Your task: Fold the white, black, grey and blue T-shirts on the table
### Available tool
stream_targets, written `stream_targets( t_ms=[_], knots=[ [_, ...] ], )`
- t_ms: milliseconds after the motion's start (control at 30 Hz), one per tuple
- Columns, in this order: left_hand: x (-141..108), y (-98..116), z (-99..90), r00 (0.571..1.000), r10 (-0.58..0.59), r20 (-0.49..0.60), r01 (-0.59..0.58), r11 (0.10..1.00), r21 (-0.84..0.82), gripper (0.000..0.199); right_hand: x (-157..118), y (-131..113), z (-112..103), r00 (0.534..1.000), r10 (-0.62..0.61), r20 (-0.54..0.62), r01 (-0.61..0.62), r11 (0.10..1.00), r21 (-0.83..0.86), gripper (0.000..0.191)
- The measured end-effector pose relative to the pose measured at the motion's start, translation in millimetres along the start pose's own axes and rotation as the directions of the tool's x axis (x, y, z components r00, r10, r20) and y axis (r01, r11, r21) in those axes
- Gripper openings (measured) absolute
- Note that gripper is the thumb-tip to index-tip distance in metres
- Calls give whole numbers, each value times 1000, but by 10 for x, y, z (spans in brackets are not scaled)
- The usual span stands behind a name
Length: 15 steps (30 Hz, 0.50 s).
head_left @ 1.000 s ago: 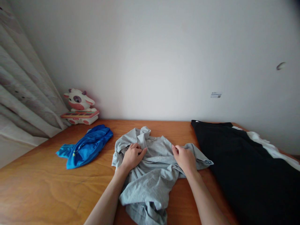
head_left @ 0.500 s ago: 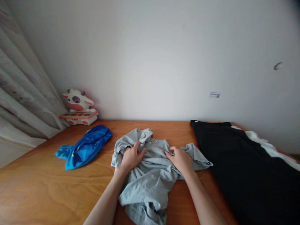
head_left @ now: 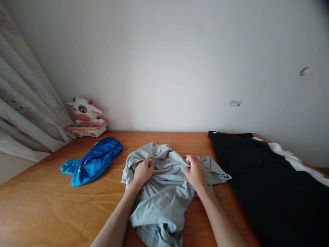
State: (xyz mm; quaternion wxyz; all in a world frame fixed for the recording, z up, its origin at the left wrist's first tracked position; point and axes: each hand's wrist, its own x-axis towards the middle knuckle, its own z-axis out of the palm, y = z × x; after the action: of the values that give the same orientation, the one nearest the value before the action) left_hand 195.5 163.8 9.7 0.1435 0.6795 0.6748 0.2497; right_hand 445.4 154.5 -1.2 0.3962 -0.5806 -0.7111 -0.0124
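Two hands work one grey tee [head_left: 159,206], which lies rumpled mid-desk, its top toward the far edge of the desk [head_left: 38,206] and its bunched lower part trailing toward the near side. L hand [head_left: 144,171] has thumb drawn in to bent fingers, pinching cloth on the left of the upper part; how many layers it has, can't tell. R hand [head_left: 195,171] is curled, thumb against fingers, pinching a fold just right of the neck; one sleeve sticks out past it, its tip close to the black cloth [head_left: 269,192]. Step in hand, IMO: sorting the upper part by feel, w/ a fold drawn btwn the two grips. Next move prob. calls for a firm pinch on both sides, single layers if poss., and a gentle, even pull apart, so the twist nr the neck loosens w/o dragging the bunched part along. Main risk: catching front + back layers together; soft knit will likely crease again if let go early. Elsewhere: blue cloth [head_left: 95,163] nr the far left corner, w/ the cow toy [head_left: 87,128] behind it in that corner; black cloth down the right side, white cloth [head_left: 293,157] along the right edge.
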Motion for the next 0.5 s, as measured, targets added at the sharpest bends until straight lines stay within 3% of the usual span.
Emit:
stream_targets(
  t_ms=[133,200,267,367,433,500],
  knots=[
    [56,-62,-20,972,-68,-225,-19,931,-364,30,12,35,33,988,129,-90,-122,989,82,9],
    [59,-77,-43,947,-75,-312,-66,906,-418,31,26,46,25,976,163,-144,-143,980,137,6],
    [36,-74,-64,940,-18,-342,-114,924,-364,35,40,58,0,967,161,-197,-124,974,189,7],
    [-22,-38,-67,947,174,-272,-226,958,-174,53,48,82,-39,972,140,-191,-92,966,241,9],
    [-49,-7,-44,945,287,-156,-300,952,-66,55,41,97,-48,978,182,-100,-148,949,279,11],
    [-55,10,-9,950,306,-67,-306,952,4,50,30,102,-48,966,259,22,-255,930,264,15]
  ],
)
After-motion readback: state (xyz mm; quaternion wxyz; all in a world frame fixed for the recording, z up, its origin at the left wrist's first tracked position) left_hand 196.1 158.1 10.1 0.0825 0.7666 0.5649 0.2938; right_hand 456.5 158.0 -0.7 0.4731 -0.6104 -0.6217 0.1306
